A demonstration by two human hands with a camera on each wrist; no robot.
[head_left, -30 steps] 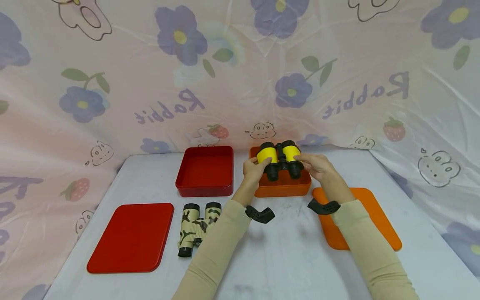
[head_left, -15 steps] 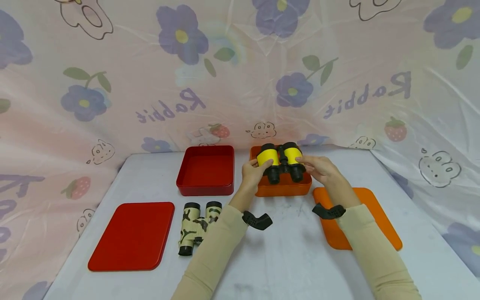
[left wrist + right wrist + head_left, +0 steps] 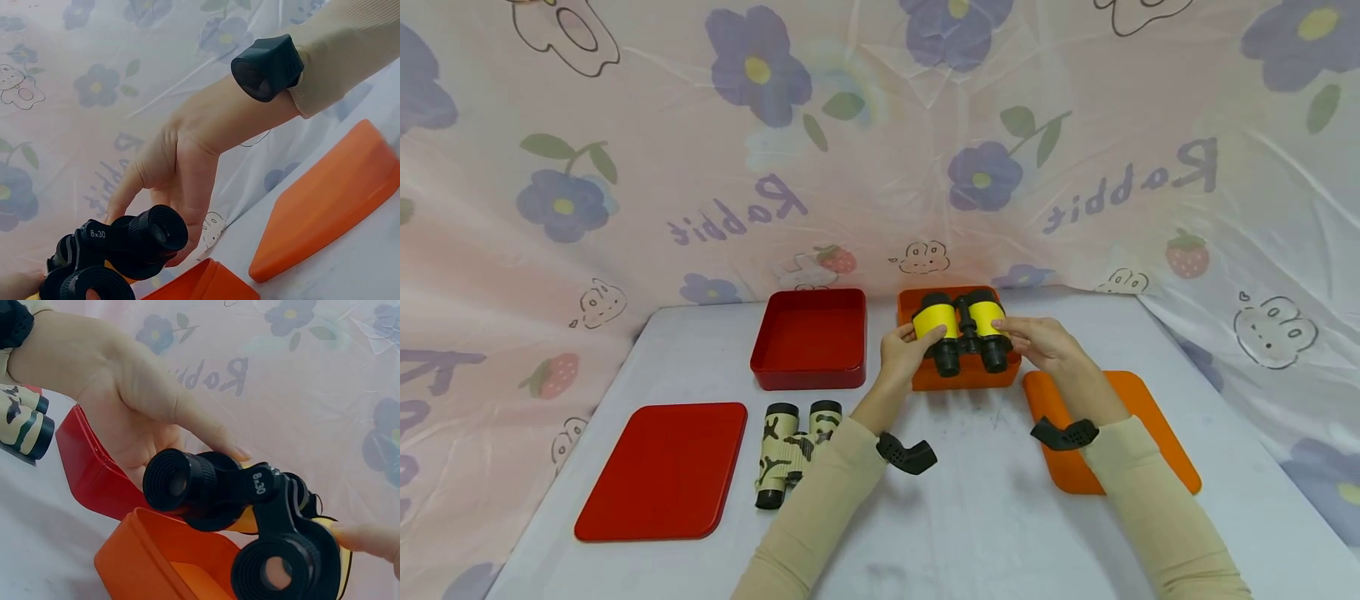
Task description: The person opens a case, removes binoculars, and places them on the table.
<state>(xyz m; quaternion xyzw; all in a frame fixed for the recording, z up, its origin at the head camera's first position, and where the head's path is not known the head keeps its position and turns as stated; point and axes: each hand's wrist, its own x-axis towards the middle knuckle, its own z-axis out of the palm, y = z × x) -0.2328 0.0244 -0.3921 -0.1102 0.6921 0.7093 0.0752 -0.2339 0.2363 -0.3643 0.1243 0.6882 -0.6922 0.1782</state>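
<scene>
Yellow-and-black binoculars [image 3: 967, 327] are held by both hands over the open orange box [image 3: 964, 379], eyepieces toward the person. My left hand [image 3: 904, 356] grips the left barrel, thumb on top; the right wrist view shows this hand [image 3: 134, 403] with its fingers under the barrel. On the right barrel is my right hand [image 3: 1039, 342], its thumb on the yellow part, and the left wrist view shows that hand [image 3: 178, 165] curled round the side. An "8x30" mark shows on the bridge. Much of the box's inside is hidden behind the binoculars.
An open red box [image 3: 808, 379] stands left of the orange one. Camouflage binoculars [image 3: 778, 454] lie in front of it, partly behind the left sleeve. A red lid [image 3: 662, 471] lies at the left, an orange lid [image 3: 1138, 425] under the right forearm. Printed cloth [image 3: 880, 167] hangs behind.
Both hands have brought the yellow-and-black binoculars slightly toward the person, so more of the orange box's back rim shows. The grip looks the same, and the other things lie where they were.
</scene>
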